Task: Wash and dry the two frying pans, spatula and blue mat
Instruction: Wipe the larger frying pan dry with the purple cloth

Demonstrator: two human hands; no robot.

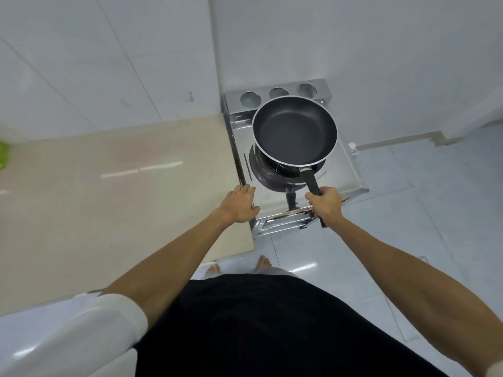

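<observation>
Outstretched, right hand (326, 204) fingers wrap frying pan (294, 131) handle; left hand (239, 205) fingers loose at counter (109, 186) edge.

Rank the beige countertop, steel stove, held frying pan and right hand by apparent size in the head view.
1. beige countertop
2. steel stove
3. frying pan
4. right hand
The pan is held above the stove, nearer the camera, so it looks enlarged.

The upper pan (295, 129) hides most of the lower pan (258, 174); left edge crops a green blur (3, 155).
</observation>
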